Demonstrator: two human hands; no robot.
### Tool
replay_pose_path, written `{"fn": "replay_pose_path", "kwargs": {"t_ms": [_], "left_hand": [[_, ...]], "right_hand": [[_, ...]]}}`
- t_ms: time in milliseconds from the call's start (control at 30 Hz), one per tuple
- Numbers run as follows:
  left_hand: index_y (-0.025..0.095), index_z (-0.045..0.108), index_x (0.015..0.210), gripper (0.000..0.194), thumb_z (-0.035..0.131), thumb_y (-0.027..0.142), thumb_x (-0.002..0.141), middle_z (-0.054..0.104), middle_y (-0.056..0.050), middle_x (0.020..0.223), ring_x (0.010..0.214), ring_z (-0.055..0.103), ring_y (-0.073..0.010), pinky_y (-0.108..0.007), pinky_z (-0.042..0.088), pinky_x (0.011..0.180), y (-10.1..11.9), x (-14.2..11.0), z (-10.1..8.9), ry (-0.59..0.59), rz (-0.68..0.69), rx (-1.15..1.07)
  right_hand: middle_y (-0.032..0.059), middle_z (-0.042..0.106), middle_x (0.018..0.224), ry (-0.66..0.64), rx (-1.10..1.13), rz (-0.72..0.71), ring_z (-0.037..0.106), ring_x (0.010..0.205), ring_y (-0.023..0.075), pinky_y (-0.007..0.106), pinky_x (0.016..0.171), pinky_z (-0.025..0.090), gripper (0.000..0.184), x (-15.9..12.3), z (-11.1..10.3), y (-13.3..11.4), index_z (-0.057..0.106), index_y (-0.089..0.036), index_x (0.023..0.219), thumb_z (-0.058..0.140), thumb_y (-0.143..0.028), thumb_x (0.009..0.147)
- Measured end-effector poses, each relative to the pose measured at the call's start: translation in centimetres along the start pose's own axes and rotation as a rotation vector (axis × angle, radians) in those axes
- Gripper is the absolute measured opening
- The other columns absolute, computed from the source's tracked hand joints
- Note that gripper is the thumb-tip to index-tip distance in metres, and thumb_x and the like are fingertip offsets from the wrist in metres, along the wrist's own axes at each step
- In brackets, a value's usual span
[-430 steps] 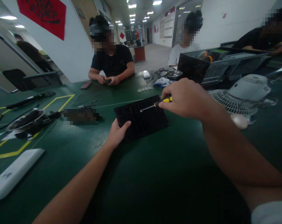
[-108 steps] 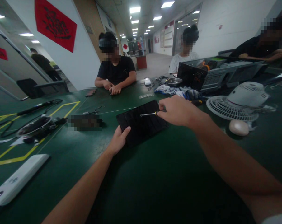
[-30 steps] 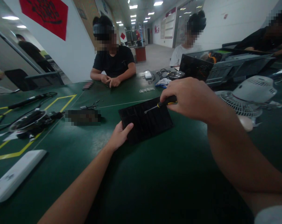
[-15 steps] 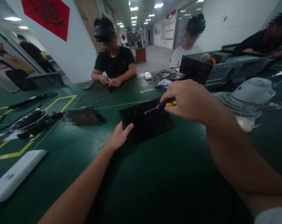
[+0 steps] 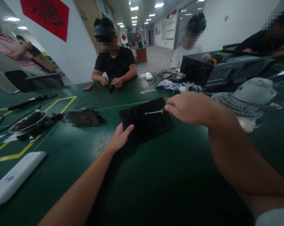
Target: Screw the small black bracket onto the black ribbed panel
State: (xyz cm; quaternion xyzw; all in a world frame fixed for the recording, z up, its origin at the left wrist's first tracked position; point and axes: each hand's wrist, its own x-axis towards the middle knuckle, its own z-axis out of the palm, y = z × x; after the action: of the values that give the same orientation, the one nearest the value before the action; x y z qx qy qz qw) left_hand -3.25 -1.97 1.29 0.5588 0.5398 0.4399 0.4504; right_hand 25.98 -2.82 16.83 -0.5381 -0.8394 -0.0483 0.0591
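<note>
Seemingly unfinished: the left hand (image 5: 120, 138) grips 1 dark panel (image 5: 153, 125), mid-view over the worktop (image 5: 156, 179), by its 8 o'clock side; the right hand (image 5: 191, 108) holds a screwdriver (image 5: 155, 112) pointing to 9 o'clock across it. How much remains cannot be told.

Left forearm (image 5: 83, 182): runs diagonally up from the lower edge toward the centre.
Left hand (image 5: 120, 137): clamped grip; thumb on top, pointing right; other fingers mostly hidden.
Right forearm (image 5: 233, 153): enters from the lower right, angled up and left.
Right hand (image 5: 189, 108): back upward, fingers curled in a firm grip, knuckles leftward.
</note>
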Motion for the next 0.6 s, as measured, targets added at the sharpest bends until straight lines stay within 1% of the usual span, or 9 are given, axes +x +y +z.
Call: {"fn": "replay_pose_path", "kwargs": {"t_ms": [67, 133, 167, 233, 300, 400, 500, 600], "left_hand": [[0.019, 0.063, 0.11, 0.051, 0.079, 0.057, 0.081, 0.066, -0.001, 0.083, 0.059, 0.056, -0.0143, -0.025, 0.043, 0.049, 0.1, -0.1, 0.0, -0.003, -0.01, 0.003], [0.018, 0.063, 0.109, 0.051, 0.078, 0.057, 0.081, 0.065, 0.0, 0.08, 0.056, 0.054, -0.0138, -0.024, 0.041, 0.047, 0.2, -0.1, 0.1, 0.0, -0.022, 0.02], [0.018, 0.063, 0.108, 0.05, 0.079, 0.057, 0.081, 0.065, 0.0, 0.08, 0.057, 0.055, -0.0141, -0.025, 0.041, 0.048, 0.3, -0.1, 0.1, 0.002, -0.021, 0.022], [0.019, 0.063, 0.108, 0.049, 0.08, 0.056, 0.08, 0.068, -0.002, 0.083, 0.063, 0.06, -0.0164, -0.025, 0.046, 0.052, 0.4, -0.1, 0.1, 0.005, -0.004, 0.004], [0.019, 0.064, 0.107, 0.049, 0.081, 0.056, 0.079, 0.071, -0.004, 0.088, 0.074, 0.066, -0.0202, -0.027, 0.051, 0.057, 0.4, -0.1, 0.1, 0.007, 0.011, -0.015], [0.02, 0.065, 0.107, 0.049, 0.082, 0.057, 0.079, 0.072, -0.005, 0.086, 0.081, 0.069, -0.0242, -0.028, 0.052, 0.058, 0.5, -0.2, 0.1, 0.007, 0.001, -0.011], [0.02, 0.065, 0.108, 0.05, 0.082, 0.057, 0.079, 0.071, -0.005, 0.084, 0.081, 0.07, -0.025, -0.029, 0.053, 0.058, 0.6, -0.2, 0.2, 0.002, -0.009, -0.025], [0.02, 0.065, 0.109, 0.05, 0.082, 0.056, 0.079, 0.072, -0.005, 0.087, 0.081, 0.07, -0.0243, -0.029, 0.054, 0.059, 0.6, -0.2, 0.2, 0.001, -0.001, -0.033]], "right_hand": [[0.0111, 0.08, 0.096, 0.004, 0.057, -0.029, 0.069, 0.079, 0.024, 0.033, 0.064, 0.042, 0.035, -0.1, -0.2, 0.4, 0.077, -0.019, 0.111, 0.059, -0.044, 0.095], [0.0082, 0.078, 0.093, 0.027, 0.082, -0.057, 0.067, 0.075, 0.0225, 0.033, 0.063, 0.039, 0.033, -0.2, -0.5, 0.9, 0.074, -0.02, 0.114, 0.068, -0.038, 0.087], [0.0077, 0.077, 0.092, 0.038, 0.084, -0.066, 0.066, 0.074, 0.0224, 0.033, 0.063, 0.039, 0.032, -0.3, -0.7, 1.1, 0.074, -0.02, 0.113, 0.069, -0.035, 0.085], [0.008, 0.077, 0.091, 0.066, 0.089, -0.058, 0.067, 0.076, 0.0238, 0.035, 0.065, 0.041, 0.026, -0.4, -1.2, 1.6, 0.076, -0.021, 0.108, 0.068, -0.032, 0.085], [0.0087, 0.077, 0.094, 0.103, 0.098, -0.04, 0.069, 0.081, 0.0266, 0.038, 0.07, 0.045, 0.022, -0.4, -1.5, 2.0, 0.078, -0.023, 0.102, 0.069, -0.035, 0.086], [0.0084, 0.079, 0.098, 0.162, 0.11, -0.024, 0.071, 0.091, 0.0308, 0.042, 0.077, 0.05, 0.02, -0.3, -1.6, 2.1, 0.081, -0.026, 0.1, 0.071, -0.036, 0.085], [0.0068, 0.079, 0.1, 0.203, 0.104, -0.018, 0.072, 0.093, 0.0326, 0.044, 0.077, 0.052, 0.02, -0.3, -1.6, 1.7, 0.082, -0.03, 0.101, 0.074, -0.033, 0.083], [0.0063, 0.079, 0.098, 0.225, 0.087, -0.02, 0.072, 0.091, 0.0322, 0.043, 0.074, 0.052, 0.02, -0.3, -1.4, 1.0, 0.082, -0.031, 0.101, 0.073, -0.032, 0.083]]}}
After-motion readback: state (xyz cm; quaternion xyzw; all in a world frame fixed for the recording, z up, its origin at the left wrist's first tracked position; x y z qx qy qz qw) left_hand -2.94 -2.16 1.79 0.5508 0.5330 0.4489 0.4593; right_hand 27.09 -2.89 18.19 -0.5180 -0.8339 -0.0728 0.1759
